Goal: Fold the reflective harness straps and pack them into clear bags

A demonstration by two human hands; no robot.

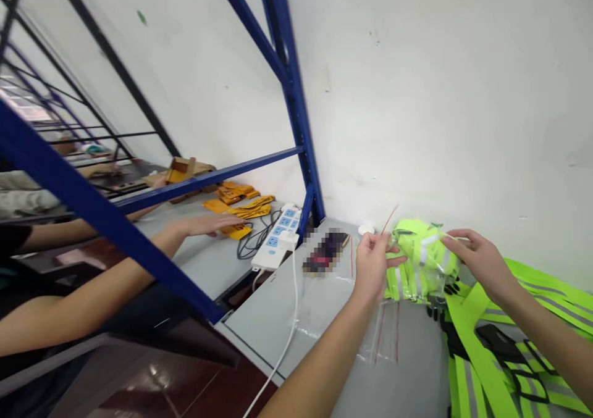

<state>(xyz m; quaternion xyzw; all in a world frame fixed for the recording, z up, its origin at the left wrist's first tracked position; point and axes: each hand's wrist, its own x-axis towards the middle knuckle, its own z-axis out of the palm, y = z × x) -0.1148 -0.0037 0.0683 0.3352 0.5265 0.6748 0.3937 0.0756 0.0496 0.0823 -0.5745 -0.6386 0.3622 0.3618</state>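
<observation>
A clear zip bag (pixel 435 276) with a folded neon-yellow reflective strap bundle (pixel 419 245) is between my hands, near the wall. My left hand (pixel 373 263) pinches the bag's edge at the left, where a red seal line sticks up. At the right side, the fingers of my right hand (pixel 479 260) are closed on the bag beside the bundle. More neon-yellow reflective straps (pixel 472 344) with black buckles lie in a pile under my right forearm. Flat clear bags with red seal lines (pixel 384 338) rest on the grey table below my left hand.
A phone (pixel 327 252), blurred out, lies left of my hands. Beyond it are a power strip (pixel 278 238) and a white cable (pixel 295 307). Blue frame posts (pixel 296 109) divide the tables. A co-worker's hand (pixel 208 223) touches orange packets (pixel 238 231) at left.
</observation>
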